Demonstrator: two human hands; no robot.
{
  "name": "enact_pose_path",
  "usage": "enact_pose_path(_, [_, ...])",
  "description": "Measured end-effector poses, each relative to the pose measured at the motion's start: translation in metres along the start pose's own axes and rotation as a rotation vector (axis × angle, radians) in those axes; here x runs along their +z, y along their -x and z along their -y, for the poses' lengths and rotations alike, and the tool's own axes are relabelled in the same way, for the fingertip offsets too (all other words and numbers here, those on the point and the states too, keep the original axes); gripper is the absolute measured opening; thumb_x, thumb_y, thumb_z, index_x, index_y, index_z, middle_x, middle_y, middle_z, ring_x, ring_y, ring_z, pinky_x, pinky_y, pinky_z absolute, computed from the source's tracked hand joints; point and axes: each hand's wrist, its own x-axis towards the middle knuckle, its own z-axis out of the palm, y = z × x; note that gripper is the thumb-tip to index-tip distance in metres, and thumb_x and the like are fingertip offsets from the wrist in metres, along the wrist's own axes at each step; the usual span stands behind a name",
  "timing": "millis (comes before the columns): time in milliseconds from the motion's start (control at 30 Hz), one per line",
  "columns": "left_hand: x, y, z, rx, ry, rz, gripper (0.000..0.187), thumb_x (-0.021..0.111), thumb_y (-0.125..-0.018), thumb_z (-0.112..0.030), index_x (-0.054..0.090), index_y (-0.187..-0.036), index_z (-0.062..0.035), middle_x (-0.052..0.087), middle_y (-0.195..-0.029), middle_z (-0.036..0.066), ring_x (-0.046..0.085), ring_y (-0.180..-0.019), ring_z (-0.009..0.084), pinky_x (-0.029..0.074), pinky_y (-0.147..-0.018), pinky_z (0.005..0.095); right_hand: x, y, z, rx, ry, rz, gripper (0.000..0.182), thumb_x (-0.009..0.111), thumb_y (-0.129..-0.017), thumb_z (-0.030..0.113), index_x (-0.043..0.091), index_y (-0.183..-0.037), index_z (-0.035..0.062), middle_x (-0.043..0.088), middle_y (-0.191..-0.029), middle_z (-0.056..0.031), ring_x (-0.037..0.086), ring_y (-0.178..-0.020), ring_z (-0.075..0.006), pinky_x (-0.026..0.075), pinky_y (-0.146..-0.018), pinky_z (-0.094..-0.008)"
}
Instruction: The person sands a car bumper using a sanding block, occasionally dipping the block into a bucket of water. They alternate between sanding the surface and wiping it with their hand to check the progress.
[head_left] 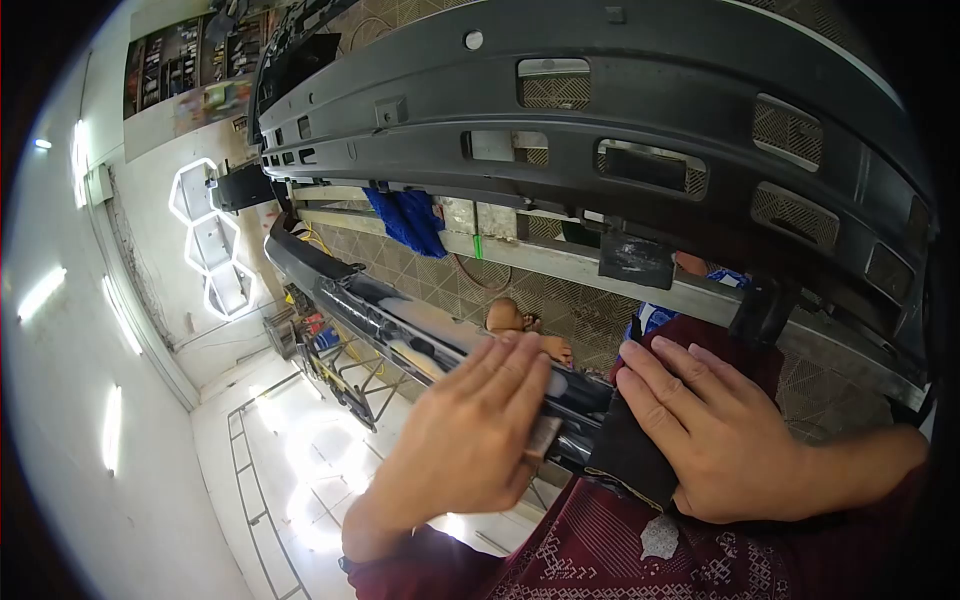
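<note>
My left hand (pixel 480 425) lies over a long dark bumper strip (pixel 385 335) with tan and grey sanded-looking patches. Its fingers are pressed together, and the edge of a flat brownish sanding block (pixel 541 440) shows beneath the palm. To the right, my right hand (pixel 715 430) rests flat with fingers extended on a black cloth (pixel 640 450) draped over the strip's near end. The cloth hides that part of the strip. Most of the block is covered by my left hand.
A large black bumper (pixel 420 120) with several cutouts spans the view beyond, above a metal rail (pixel 570 265). A blue cloth (pixel 407 222) hangs from the rail. Bare feet (pixel 530 325) show on the patterned floor. Shelves (pixel 190 60) stand far left.
</note>
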Motion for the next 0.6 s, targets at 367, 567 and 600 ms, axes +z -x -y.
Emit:
enact_pose_path(367, [0.01, 0.009, -0.02, 0.363, 0.398, 0.038, 0.054, 0.076, -0.075, -0.026, 0.074, -0.12, 0.0044, 0.065, -0.143, 0.031, 0.058, -0.141, 0.0536, 0.04, -0.122, 0.0681, 0.003, -0.003, 0.001, 0.012, 0.008, -0.029, 0.077, 0.068, -0.077, 0.023, 0.059, -0.145, -0.0125, 0.055, -0.156, -0.0313, 0.063, -0.134, -0.0485, 0.054, -0.109, -0.0603])
enact_pose_path(567, [0.002, 0.021, -0.011, 0.392, 0.399, 0.015, 0.045, 0.073, -0.082, -0.027, 0.076, -0.119, -0.0014, 0.07, -0.137, 0.026, 0.06, -0.143, 0.0473, 0.041, -0.122, 0.0676, 0.0, -0.004, 0.0, 0.011, -0.016, -0.008, 0.077, 0.066, -0.079, 0.024, 0.058, -0.146, -0.0127, 0.056, -0.156, -0.0319, 0.063, -0.134, -0.0489, 0.054, -0.109, -0.0608])
enact_pose_path(600, [-0.002, 0.024, -0.007, 0.364, 0.377, 0.007, 0.043, 0.071, -0.085, -0.025, 0.076, -0.12, -0.002, 0.071, -0.137, 0.024, 0.061, -0.142, 0.0447, 0.042, -0.121, 0.0664, 0.0, -0.003, 0.0, 0.017, -0.022, 0.046, 0.098, 0.078, -0.064, 0.026, 0.054, -0.15, -0.0125, 0.05, -0.16, -0.0327, 0.056, -0.141, -0.0504, 0.048, -0.115, -0.0619])
